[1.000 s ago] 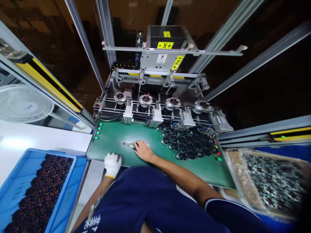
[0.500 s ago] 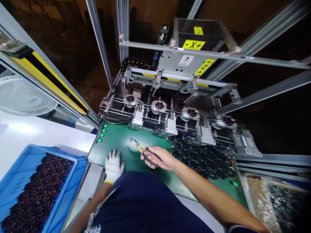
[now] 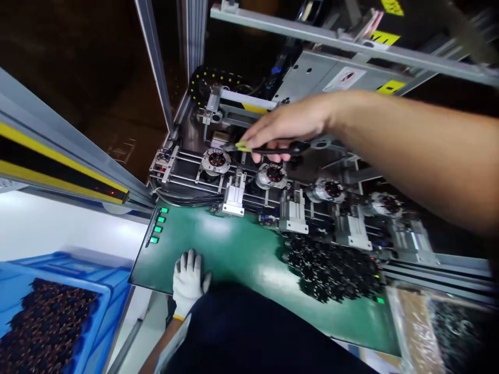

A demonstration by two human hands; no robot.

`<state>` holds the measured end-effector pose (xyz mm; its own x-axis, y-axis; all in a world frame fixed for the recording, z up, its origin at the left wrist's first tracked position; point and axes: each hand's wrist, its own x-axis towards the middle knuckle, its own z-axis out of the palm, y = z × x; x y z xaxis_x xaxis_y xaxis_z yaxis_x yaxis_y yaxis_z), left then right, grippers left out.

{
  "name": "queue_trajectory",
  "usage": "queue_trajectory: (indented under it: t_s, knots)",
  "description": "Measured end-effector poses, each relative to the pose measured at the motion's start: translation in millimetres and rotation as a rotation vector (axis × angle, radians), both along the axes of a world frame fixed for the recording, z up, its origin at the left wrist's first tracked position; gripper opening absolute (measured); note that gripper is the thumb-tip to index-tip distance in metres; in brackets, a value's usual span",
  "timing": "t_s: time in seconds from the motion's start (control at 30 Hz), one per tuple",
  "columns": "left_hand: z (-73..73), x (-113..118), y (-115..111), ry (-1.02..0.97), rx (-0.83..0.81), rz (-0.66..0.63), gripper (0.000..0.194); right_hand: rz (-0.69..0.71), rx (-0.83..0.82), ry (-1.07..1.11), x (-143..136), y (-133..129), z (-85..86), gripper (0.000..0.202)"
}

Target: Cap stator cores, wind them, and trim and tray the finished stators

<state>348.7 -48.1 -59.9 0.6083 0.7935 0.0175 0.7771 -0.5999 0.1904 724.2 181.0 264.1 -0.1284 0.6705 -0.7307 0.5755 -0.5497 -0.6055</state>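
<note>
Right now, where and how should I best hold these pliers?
Probably by the handles, coming from the right: they extend that way, where your bare right hand grips them. The pliers' metal nose points left toward the leftmost round fixture, which seems to leave little room for a hand at that end.

I have a wide lane over the green table, lower centre, between my gloved left hand and the heap of black parts at lower right. Metal blocks line its far side, mid-frame. My right hand, with pliers, has a rail above and round holders just below; a post bars the upper left.
</note>
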Motion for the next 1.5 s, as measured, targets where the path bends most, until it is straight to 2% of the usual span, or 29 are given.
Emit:
queue_trajectory:
  t_s: [0.07, 0.17, 0.3, 0.37, 0.43, 0.63, 0.73, 0.8, 0.87, 0.97, 1.03, 1.07, 1.13, 1.3, 1.43, 1.5]
  knots:
    - [-0.3, 0.7, 0.4, -0.009, 0.014, -0.009, 0.052, -0.019, -0.027, -0.084, -6.7, 29.1, -6.8, 0.043]
    - [-0.6, 0.9, 1.3, -0.008, 0.039, -0.013, 0.050, -0.184, -0.109, -0.152, -16.1, 49.1, -13.6, 0.041]
    - [-0.8, 0.2, 2.3, -0.008, 0.070, -0.032, 0.049, -0.529, -0.265, -0.059, -18.2, 50.6, -15.8, 0.034]
    - [-1.3, -0.1, 2.5, -0.007, 0.072, -0.035, 0.049, -0.719, -0.317, -0.049, -16.5, 48.1, -17.8, 0.042]
    - [-2.1, -0.6, 2.4, -0.006, 0.071, -0.034, 0.049, -0.810, -0.340, -0.050, -15.0, 45.5, -20.9, 0.048]
    - [-2.9, -2.0, 2.0, 0.032, 0.027, -0.024, 0.049, -0.651, -0.363, -0.055, -11.5, 46.1, -27.1, 0.043]
    - [-2.6, -2.4, 1.9, 0.016, 0.019, -0.028, 0.050, -0.596, -0.290, -0.086, 6.4, 58.0, -41.4, 0.047]
    - [-2.9, -2.6, 1.9, 0.024, 0.014, -0.028, 0.050, -0.438, -0.125, -0.057, 26.9, 65.8, -65.6, 0.047]
    - [-3.8, -2.8, 1.8, 0.039, 0.013, -0.028, 0.050, -0.274, 0.133, -0.046, 47.6, 67.3, -101.2, 0.046]
    - [-5.3, -3.1, 1.8, 0.051, 0.003, -0.024, 0.051, -0.184, 0.521, -0.162, 66.0, 56.6, -157.9, 0.053]
    - [-5.6, -3.3, 1.6, 0.061, -0.024, -0.015, 0.051, -0.134, 0.675, -0.177, 69.2, 49.5, -180.2, 0.060]
    - [-5.5, -3.4, 1.5, 0.066, -0.038, -0.010, 0.051, -0.118, 0.711, -0.143, 69.3, 48.6, -183.4, 0.062]
    - [-4.9, -3.7, 1.1, 0.073, -0.056, -0.008, 0.051, -0.116, 0.652, -0.039, 68.2, 53.9, -173.4, 0.061]
    - [-4.9, -4.2, 0.7, 0.074, -0.086, -0.004, 0.052, -0.007, 0.130, 0.045, 55.1, 77.4, -105.7, 0.029]
    - [-6.5, -3.8, 1.3, 0.070, -0.110, 0.012, 0.052, -0.035, 0.016, -0.082, 28.4, 68.3, -66.2, 0.024]
    - [-6.5, -3.4, 1.5, 0.065, -0.111, 0.012, 0.052, -0.074, -0.020, -0.170, 13.3, 59.7, -48.5, 0.028]
